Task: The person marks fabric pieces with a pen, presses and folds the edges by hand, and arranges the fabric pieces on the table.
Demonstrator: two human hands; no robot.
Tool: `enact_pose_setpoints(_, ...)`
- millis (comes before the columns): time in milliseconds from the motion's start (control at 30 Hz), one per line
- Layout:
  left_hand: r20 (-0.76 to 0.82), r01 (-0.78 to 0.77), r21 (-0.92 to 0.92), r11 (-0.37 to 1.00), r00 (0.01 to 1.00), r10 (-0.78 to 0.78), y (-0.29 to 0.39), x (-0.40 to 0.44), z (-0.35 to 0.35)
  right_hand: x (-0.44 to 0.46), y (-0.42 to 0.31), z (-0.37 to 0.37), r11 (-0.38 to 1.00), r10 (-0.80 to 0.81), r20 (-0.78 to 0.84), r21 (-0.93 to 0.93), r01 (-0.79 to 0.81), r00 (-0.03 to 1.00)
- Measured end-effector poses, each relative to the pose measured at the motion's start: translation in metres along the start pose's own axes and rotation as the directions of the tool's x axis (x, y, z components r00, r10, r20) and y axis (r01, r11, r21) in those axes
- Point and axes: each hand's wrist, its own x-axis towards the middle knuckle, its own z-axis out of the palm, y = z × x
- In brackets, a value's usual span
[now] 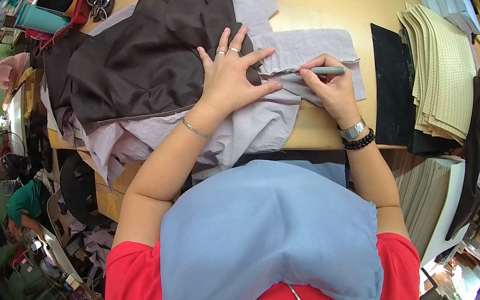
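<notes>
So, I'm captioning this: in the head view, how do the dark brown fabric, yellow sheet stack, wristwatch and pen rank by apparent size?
1. Dark brown fabric
2. Yellow sheet stack
3. Wristwatch and pen: too alike to rank; pen longer, wristwatch broader.

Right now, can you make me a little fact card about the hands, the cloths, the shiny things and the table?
Left hand: spread over dark cloth and pale cloth
Right hand: holding a pen, point down toward the pale cloth
Shiny things: watch, chain bracelet
Table: also bears stacked yellowish sheets
</notes>
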Motion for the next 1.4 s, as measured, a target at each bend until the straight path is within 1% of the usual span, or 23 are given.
enact_pose_setpoints(167,-0.003,0.001,-0.002,1.000,1.000,-0.001,0.0002,0.0000,0.0003,0.0008,0.0014,0.0022,1.000,-0.024,0.034,0.013,0.024,0.999)
enact_pose_setpoints(267,-0.006,0.001,0.002,1.000,1.000,-0.001,0.0002,-0.0001,0.0004,-0.0001,-0.0028,0.0041,1.000,0.001,0.053,0.023,-0.002,0.999)
enact_pose_setpoints(367,-0.007,0.000,0.006,1.000,1.000,0.001,-0.0002,0.0001,0.0007,-0.0010,-0.0022,0.0049,1.000,0.011,0.049,0.024,-0.012,0.999)
enact_pose_setpoints(567,-0.008,-0.006,0.006,1.000,1.000,0.006,-0.0003,0.0004,0.0003,-0.0042,0.0009,0.0087,0.999,-0.042,0.002,0.028,0.042,0.999)
enact_pose_setpoints(667,-0.010,-0.006,0.004,1.000,1.000,0.006,-0.0001,0.0001,0.0003,-0.0052,0.0027,0.0052,0.996,-0.076,0.035,-0.053,0.077,0.997)
enact_pose_setpoints(767,-0.013,-0.007,0.000,1.000,1.000,0.007,-0.0004,0.0000,0.0004,-0.0054,-0.0005,0.0069,0.996,-0.061,0.026,-0.058,0.063,0.998)
enact_pose_setpoints(967,-0.015,-0.004,-0.001,1.000,1.000,0.004,-0.0001,0.0002,0.0003,-0.0048,-0.0017,0.0090,1.000,0.006,0.031,0.022,-0.007,0.999)
enact_pose_setpoints(1067,-0.016,0.003,-0.008,1.000,1.000,-0.003,0.0007,0.0002,0.0002,-0.0046,-0.0012,0.0071,0.998,-0.005,0.057,0.057,0.002,0.998)
enact_pose_setpoints(1267,-0.016,0.018,-0.034,0.999,1.000,-0.018,0.0019,0.0010,-0.0009,-0.0025,-0.0052,0.0095,0.999,-0.015,0.044,-0.029,0.017,0.999)
enact_pose_setpoints(1367,-0.017,0.021,-0.046,0.999,1.000,-0.021,0.0006,0.0010,0.0002,-0.0002,-0.0018,0.0042,0.991,0.097,0.101,0.080,-0.105,0.990)
enact_pose_setpoints(1400,-0.019,0.019,-0.049,0.999,1.000,-0.020,0.0001,0.0008,0.0007,0.0009,-0.0025,0.0026,0.989,0.098,0.112,0.100,-0.109,0.989)
